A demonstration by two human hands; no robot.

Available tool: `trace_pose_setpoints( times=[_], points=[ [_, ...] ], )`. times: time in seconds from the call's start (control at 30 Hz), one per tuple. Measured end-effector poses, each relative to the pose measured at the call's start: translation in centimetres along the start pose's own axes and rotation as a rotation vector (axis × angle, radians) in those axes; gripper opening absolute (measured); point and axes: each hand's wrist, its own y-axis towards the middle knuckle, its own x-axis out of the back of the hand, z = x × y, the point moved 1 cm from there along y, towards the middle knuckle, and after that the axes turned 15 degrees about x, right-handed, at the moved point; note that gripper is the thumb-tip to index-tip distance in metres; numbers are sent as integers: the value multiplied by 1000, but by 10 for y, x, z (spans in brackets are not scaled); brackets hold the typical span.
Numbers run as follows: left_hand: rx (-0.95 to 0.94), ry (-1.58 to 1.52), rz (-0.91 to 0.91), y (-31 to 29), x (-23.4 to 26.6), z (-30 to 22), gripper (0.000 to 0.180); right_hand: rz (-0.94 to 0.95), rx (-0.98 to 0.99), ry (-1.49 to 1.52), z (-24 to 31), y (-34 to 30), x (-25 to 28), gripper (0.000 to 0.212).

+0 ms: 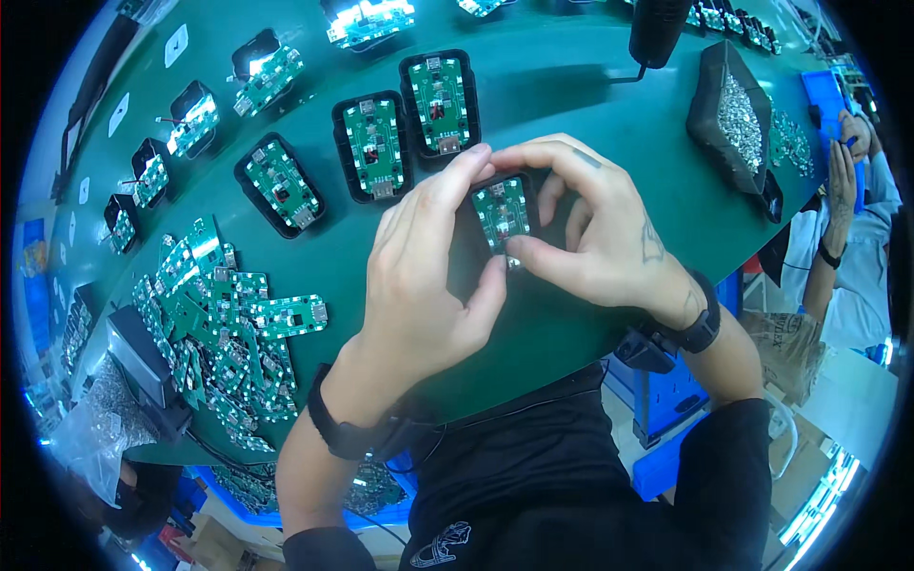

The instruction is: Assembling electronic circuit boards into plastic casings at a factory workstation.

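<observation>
Between my two hands is a black plastic case with a green circuit board (pixel 503 207) seated in it. My left hand (pixel 414 266) is closed along its left side, fingertips at the top and thumb by the lower edge. From the right, my right hand (pixel 609 228) curls round the case, its thumb pressing the board's lower part. Just beyond my left hand lie two similar black cases with boards, a nearer one (pixel 372 146) and a farther one (pixel 440 103). Another filled case (pixel 279 186) rests tilted farther left.
A heap of loose circuit boards (pixel 233 333) covers the table's left. Several more cases with boards curve along the far left. At right stand a dark tray (pixel 706 124) of small metal parts and, above the table, a black screwdriver (pixel 657 33). A co-worker's hand (pixel 840 176) shows far right.
</observation>
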Motion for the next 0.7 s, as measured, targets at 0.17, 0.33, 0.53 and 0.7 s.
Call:
trace_pose_setpoints(
  times=[0.17,0.33,0.53,0.7],
  points=[
    [2,-9,5,1,-1,-2,79,-40,63,-2,-3,-6,-3,55],
    [-2,3,6,0,0,-1,78,-58,55,13,-7,-5,-4,51],
    [-8,22,18,-1,-2,-1,77,-65,-47,41,-2,-3,-6,49],
    [-23,54,-2,0,-2,0,77,-155,-83,103,3,-8,-15,51]
  ],
)
